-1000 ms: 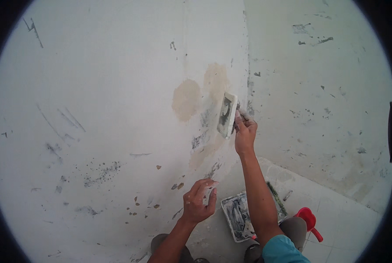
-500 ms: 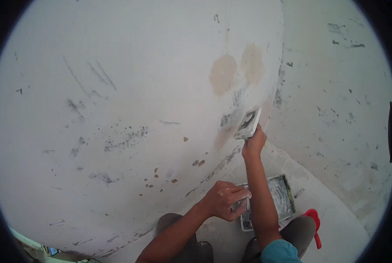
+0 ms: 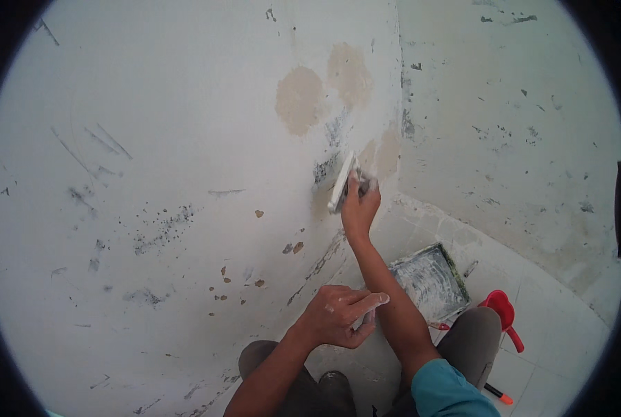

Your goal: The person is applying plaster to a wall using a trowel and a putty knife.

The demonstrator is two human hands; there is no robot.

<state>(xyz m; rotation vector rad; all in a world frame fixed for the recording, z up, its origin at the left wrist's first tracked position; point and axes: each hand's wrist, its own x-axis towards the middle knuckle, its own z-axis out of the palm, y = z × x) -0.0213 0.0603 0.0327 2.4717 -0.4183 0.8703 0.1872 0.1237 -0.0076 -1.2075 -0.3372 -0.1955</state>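
Scuffed white wall (image 3: pixel 171 146) fronts you; your right hand (image 3: pixel 360 207) clasps a tilted white float (image 3: pixel 342 185) beside it; your left hand (image 3: pixel 337 316) hangs half-curled and empty.

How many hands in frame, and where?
2. The right hand grips a white-edged float at the left-hand wall. The left hand is lower, fingers curled, overlapping the right forearm in view. No others show.
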